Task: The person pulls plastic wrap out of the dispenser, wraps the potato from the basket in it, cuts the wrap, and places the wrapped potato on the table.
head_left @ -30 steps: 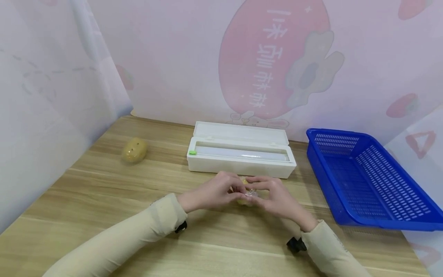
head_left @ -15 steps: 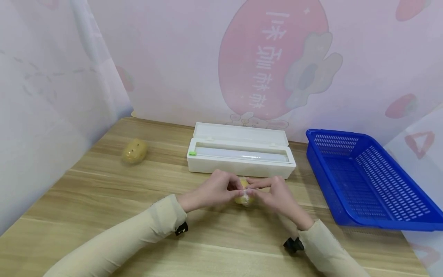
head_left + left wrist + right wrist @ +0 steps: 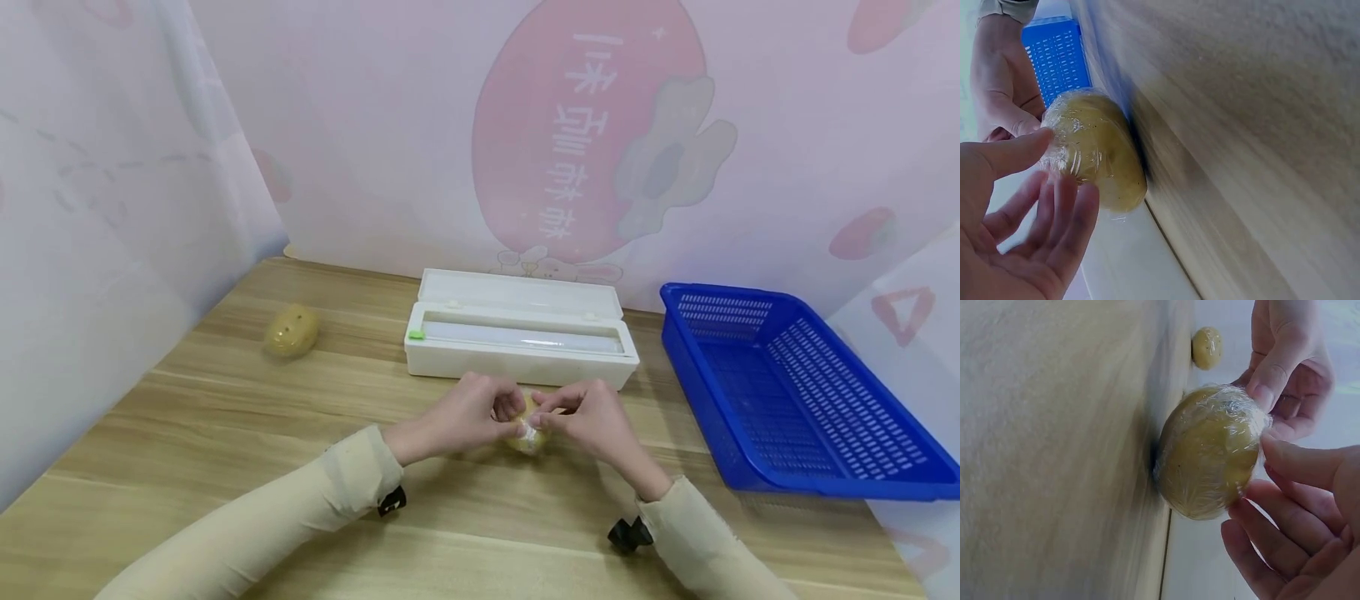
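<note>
A yellow potato (image 3: 528, 442) in crinkled cling film rests on the wooden table, between both hands. My left hand (image 3: 471, 417) is at its left side; in the left wrist view the thumb lies on the gathered film, with curled fingers at the potato's (image 3: 1110, 153) side. From the right, my right hand (image 3: 596, 423) holds the wrapped potato with thumb and bent fingers. In the right wrist view its thumb touches the bunched film on the potato (image 3: 1200, 459), the fingertips lower along the side. The hands partly cover the potato in the head view.
Behind the hands is a white cling film box (image 3: 517, 367), lid raised, a roll (image 3: 517, 335) inside and a green slider (image 3: 416, 334) at its left end. Another shiny potato (image 3: 292, 331) lies at the far left. A blue basket (image 3: 701, 408) stands on the right.
The fingers have shifted over the film, and more of the wrapped potato now shows below them. The right hand has moved slightly left. Box, basket and other potato stay put.
</note>
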Demonstrator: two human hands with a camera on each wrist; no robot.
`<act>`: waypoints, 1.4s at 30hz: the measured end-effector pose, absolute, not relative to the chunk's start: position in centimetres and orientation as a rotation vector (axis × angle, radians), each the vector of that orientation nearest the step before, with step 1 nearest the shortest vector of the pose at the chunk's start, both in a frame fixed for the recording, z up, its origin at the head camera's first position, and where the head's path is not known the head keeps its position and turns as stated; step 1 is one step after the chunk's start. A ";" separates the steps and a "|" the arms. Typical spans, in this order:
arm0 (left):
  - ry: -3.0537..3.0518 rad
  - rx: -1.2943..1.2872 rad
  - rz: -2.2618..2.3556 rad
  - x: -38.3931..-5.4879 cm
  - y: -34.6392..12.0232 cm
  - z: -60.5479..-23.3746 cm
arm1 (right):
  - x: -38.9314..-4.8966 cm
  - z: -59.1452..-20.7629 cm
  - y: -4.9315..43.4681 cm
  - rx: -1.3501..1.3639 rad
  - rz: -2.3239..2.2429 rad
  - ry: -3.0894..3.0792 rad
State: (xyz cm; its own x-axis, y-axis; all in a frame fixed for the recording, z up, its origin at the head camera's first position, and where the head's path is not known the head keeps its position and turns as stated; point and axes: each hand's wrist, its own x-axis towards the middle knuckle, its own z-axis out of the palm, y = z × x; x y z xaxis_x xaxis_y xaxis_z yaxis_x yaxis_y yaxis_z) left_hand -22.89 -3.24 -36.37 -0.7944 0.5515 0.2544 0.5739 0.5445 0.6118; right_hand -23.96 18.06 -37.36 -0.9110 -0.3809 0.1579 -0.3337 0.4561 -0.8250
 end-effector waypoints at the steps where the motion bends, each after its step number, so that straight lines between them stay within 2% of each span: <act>1: -2.733 -0.986 -1.050 -22.8 -3.3 -36.3 | -23.9 -37.4 18.0 -0.615 -1.490 2.636; 6: -2.725 -0.955 -0.842 -22.7 -3.4 -36.1 | -23.7 -37.9 17.7 -0.631 -1.556 2.671; 14: -2.772 -0.997 -1.002 -23.4 -3.8 -36.3 | -23.3 -38.3 17.9 -1.269 -1.271 2.816; 19: -2.782 -0.958 -1.093 -23.8 -3.9 -36.3 | -23.3 -38.2 18.3 -1.469 -1.097 2.833; 27: -2.789 -0.993 -1.039 -23.7 -3.7 -36.0 | -23.5 -38.3 18.3 -1.361 -1.158 2.773; 34: -2.806 -0.884 -1.043 -23.7 -3.5 -36.3 | -24.3 -38.2 18.7 -1.185 -1.261 2.706; 42: -2.867 -0.846 -0.959 -23.6 -2.9 -35.9 | -24.1 -37.6 18.0 -0.830 -1.363 2.716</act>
State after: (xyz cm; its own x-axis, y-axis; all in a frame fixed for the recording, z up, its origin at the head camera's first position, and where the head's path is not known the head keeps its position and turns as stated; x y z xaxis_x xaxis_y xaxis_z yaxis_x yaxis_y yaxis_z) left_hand -23.58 -2.94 -35.86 -0.8549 0.4914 0.1664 0.4927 0.6682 0.5574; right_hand -24.12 18.03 -37.63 -0.8610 -0.4508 0.2354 -0.4582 0.4869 -0.7436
